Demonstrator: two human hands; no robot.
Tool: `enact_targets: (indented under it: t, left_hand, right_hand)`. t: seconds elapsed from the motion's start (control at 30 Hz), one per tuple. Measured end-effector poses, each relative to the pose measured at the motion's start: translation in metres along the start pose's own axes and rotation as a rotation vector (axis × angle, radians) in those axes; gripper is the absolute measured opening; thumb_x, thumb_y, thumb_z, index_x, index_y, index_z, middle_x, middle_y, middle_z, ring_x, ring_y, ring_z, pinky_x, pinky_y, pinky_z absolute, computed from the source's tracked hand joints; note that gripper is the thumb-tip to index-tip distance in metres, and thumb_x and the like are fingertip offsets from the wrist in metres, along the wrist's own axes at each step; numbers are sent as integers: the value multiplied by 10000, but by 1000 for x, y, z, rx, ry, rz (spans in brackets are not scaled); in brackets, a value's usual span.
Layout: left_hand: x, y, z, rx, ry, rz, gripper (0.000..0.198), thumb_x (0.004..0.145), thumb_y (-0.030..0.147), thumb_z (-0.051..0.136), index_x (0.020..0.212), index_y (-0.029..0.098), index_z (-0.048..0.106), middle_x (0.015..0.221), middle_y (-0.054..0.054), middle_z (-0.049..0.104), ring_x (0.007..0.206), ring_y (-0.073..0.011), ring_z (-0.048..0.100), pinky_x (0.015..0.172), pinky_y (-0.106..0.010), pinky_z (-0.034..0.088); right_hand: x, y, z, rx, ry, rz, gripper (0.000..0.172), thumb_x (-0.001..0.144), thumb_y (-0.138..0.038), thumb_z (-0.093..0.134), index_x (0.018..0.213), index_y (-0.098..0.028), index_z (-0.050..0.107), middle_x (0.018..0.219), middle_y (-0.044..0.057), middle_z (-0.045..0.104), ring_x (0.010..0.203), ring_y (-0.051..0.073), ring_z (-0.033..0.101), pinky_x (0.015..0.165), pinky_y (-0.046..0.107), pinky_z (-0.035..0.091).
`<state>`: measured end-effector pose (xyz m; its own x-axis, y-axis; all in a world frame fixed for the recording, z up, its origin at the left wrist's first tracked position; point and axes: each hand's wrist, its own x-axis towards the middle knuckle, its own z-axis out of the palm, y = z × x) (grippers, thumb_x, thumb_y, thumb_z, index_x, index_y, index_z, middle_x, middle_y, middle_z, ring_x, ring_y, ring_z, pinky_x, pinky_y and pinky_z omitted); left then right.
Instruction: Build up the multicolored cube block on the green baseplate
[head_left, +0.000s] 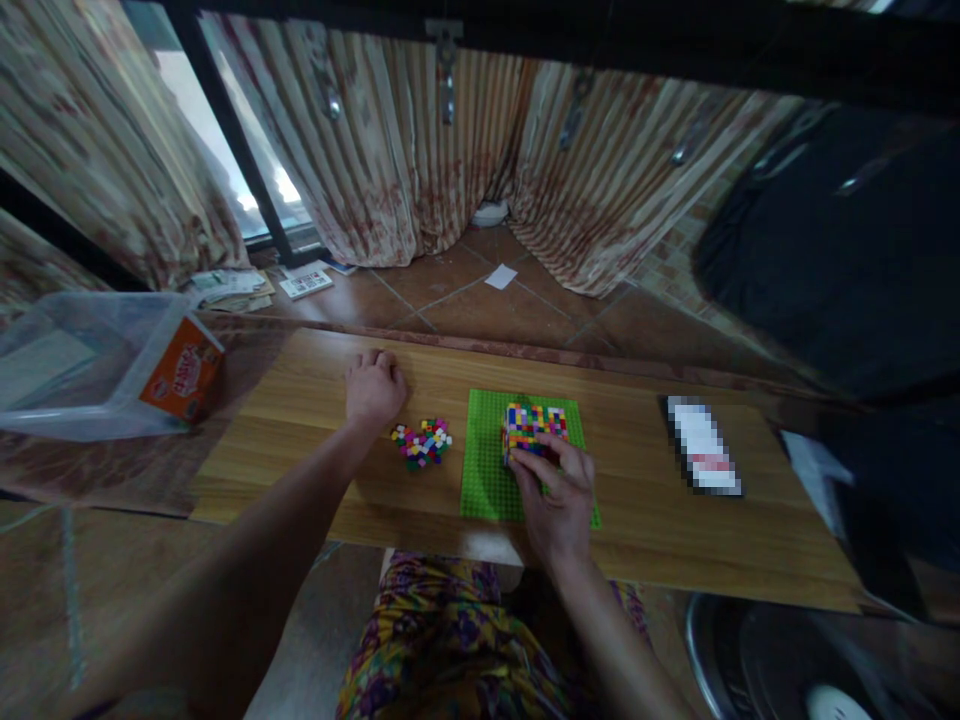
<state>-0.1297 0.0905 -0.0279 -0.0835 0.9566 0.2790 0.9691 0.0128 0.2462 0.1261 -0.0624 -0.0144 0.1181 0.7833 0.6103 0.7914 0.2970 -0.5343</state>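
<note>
A block built of small multicoloured toy bricks stands on a green studded baseplate. My right hand is at its near side, thumb and fingers closed against the bricks; whether a loose brick is between the fingertips is hidden. Left of the baseplate lies a loose pile of small coloured bricks. Beyond that pile, my left hand rests on the wooden table with its fingers curled under, and nothing shows in it.
The wooden table carries a phone with a blurred screen at right. A clear plastic bin with an orange label stands off the left end. Papers lie on the floor by the curtains. A round metal-rimmed object is at lower right.
</note>
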Motion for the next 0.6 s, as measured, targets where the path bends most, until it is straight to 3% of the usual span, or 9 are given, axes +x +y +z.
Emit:
enact_targets:
  t: [0.6]
  left_hand:
    - [0, 1, -1, -6, 3, -8, 287, 901, 250, 427, 1037, 158, 662, 1177, -152, 635, 1136, -336, 534, 983, -473, 416]
  right_hand:
    - [-2, 3, 0, -34, 20, -96, 104, 895, -221, 675, 922, -283, 753, 1089, 44, 699, 980, 210, 580, 858, 403, 465]
